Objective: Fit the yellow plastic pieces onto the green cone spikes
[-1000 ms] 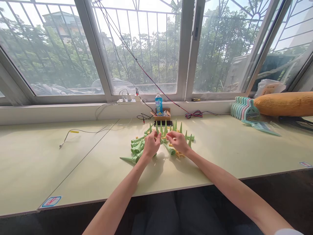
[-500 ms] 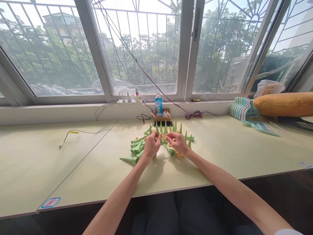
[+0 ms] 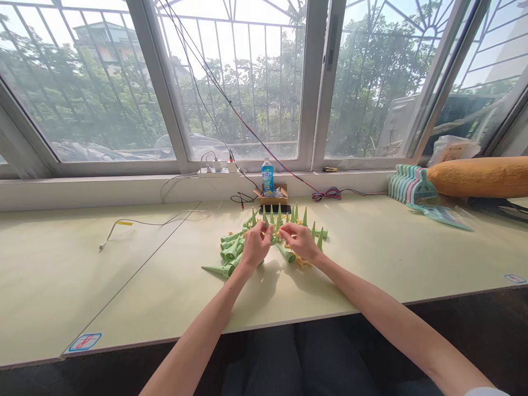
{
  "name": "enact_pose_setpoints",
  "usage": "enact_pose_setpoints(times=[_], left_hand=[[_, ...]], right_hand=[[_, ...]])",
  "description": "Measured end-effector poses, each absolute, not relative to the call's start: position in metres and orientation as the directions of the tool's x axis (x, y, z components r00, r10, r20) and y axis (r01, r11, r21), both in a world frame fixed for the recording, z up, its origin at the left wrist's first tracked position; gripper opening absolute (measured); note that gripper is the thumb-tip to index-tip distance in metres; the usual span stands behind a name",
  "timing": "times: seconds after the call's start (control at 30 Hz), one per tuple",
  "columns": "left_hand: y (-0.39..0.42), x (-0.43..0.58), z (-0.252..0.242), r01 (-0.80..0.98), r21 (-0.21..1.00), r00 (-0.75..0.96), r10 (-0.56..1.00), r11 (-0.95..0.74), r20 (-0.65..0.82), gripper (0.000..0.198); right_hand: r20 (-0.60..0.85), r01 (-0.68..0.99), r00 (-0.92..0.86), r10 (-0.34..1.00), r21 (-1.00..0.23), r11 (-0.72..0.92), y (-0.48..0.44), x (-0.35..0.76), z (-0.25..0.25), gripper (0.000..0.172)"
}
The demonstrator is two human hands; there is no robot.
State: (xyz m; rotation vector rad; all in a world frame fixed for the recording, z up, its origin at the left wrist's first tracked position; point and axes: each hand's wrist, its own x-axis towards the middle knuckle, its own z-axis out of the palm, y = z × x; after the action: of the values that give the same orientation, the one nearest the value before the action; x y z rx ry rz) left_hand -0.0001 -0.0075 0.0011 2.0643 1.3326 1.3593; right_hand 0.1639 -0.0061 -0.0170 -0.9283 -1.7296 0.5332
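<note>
Over a pile of green plastic spikes, my two hands nearly meet at the fingertips. My left hand (image 3: 256,243) is closed, its fingers pinching a green spike (image 3: 265,219) that shows partly beyond the fingertips. My right hand (image 3: 302,240) is closed too, thumb and forefinger pressed together around what looks like a small yellow piece, mostly hidden by the fingers. Left of my hands, several hollow green spikes (image 3: 231,251) lie on their sides. Behind them, others stand point up, such as an upright spike (image 3: 304,216). Small yellow pieces (image 3: 303,262) are scattered under my right hand.
The pile lies on a pale table (image 3: 371,258) below a window. At the back are a phone (image 3: 275,209), a small carton (image 3: 274,201) with a blue bottle (image 3: 268,177), and cables (image 3: 328,192). Hand-held dustpan-like pastel items (image 3: 414,184) and an orange cylinder (image 3: 478,176) are at right.
Barely anything differs: both hands stay together over the pile with the same pinched fingers.
</note>
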Motion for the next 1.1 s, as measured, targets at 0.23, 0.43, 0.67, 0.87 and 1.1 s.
enact_pose_setpoints(times=[0.23, 0.43, 0.67, 0.87, 1.1], left_hand=[[-0.0067, 0.0007, 0.0008, 0.517, 0.679, 0.111, 0.827, -0.522, 0.551, 0.032], [-0.0062, 0.0005, 0.0003, 0.517, 0.664, 0.122, 0.815, -0.539, 0.567, 0.031], [-0.0068, 0.0006, 0.001, 0.531, 0.667, 0.108, 0.823, -0.522, 0.558, 0.032], [-0.0077, 0.0004, 0.0023, 0.537, 0.678, 0.1, 0.835, -0.502, 0.541, 0.031], [-0.0072, 0.0001, 0.0011, 0.536, 0.668, 0.103, 0.826, -0.515, 0.554, 0.03]], right_hand=[[0.58, 0.335, -0.151, 0.8, -0.732, 0.594, -0.0061, 0.1643, -0.0175, 0.027], [0.578, 0.34, -0.147, 0.803, -0.733, 0.589, -0.006, 0.1642, -0.0176, 0.028], [0.557, 0.313, -0.142, 0.818, -0.759, 0.571, -0.0067, 0.1635, -0.017, 0.027], [0.575, 0.309, -0.2, 0.793, -0.731, 0.608, -0.0063, 0.165, -0.0177, 0.024], [0.572, 0.304, -0.213, 0.792, -0.732, 0.61, -0.0055, 0.1657, -0.0185, 0.025]])
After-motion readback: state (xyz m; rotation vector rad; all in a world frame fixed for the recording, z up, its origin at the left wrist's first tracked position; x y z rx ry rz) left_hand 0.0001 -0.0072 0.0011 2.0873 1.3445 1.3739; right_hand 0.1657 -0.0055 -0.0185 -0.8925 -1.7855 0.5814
